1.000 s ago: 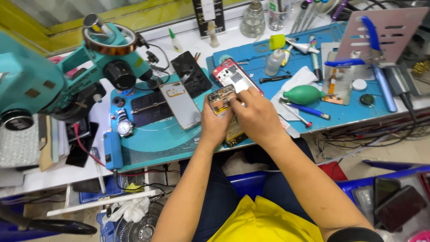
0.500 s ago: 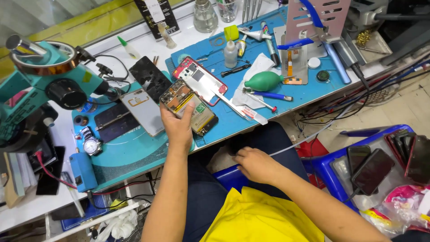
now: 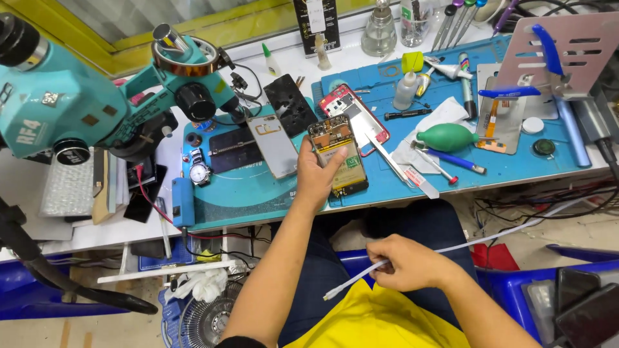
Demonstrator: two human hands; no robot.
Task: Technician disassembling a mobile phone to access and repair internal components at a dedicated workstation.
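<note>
My left hand [image 3: 317, 182] holds an opened phone [image 3: 338, 154] with its back off, circuit board showing, over the blue work mat [image 3: 516, 161]. My right hand [image 3: 407, 263] is down over my lap, pinching a white cable [image 3: 490, 238] that runs off to the right; its plug end [image 3: 327, 297] hangs free to the left. A red-framed phone body [image 3: 353, 111] lies just behind the held phone. A grey back cover [image 3: 274, 145] rests to its left on the teal round mat [image 3: 245, 187].
A teal microscope [image 3: 97, 96] stands at the left. A green air blower [image 3: 446, 136], tweezers, screwdrivers, small bottles and a blue-handled clamp stand [image 3: 548, 58] crowd the right of the bench. A wristwatch [image 3: 200, 173] lies near the microscope. Blue bins and a fan sit below.
My right hand left the phone, dropped to my lap and now holds the white cable. My left hand keeps holding the opened phone. The view shifted.
</note>
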